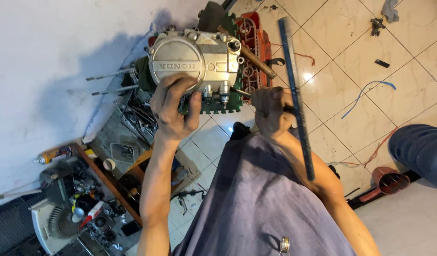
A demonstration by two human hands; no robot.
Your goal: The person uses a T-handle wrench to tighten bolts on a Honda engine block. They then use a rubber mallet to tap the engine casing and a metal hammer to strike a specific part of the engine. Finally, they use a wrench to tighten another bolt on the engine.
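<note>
The tiled floor [360, 71] takes up most of what you see, pale squares with loose wires and small bits scattered across them, and a white wall [48, 57] runs along one side. Against that wall sits a low wooden shelf [109, 180] crammed with tools, cans and a small fan.

The person, in a grey shirt [261, 199], crouches over a silver engine case [194, 59] that rests on a green crate [213, 104], with an orange crate [256, 38] just behind it. Two bare studs stick out of the engine toward the wall, so its long axis runs roughly from wall to crates.

The left hand [173, 106] is spread over the lower rim of the round side cover, fingers curled against the metal, steadying it rather than gripping anything loose. The right hand [270, 111] is clenched round a dark handle; a thin shaft runs from that fist toward the underside of the case, its tip touching near the lower fittings, just beside the left hand's fingertips. A long flat metal bar [296, 95] crosses in front of the right wrist; I cannot tell whether that hand grips it too.

A wooden-handled hammer [242, 47] lies across the engine's top, closer to the right hand.
</note>
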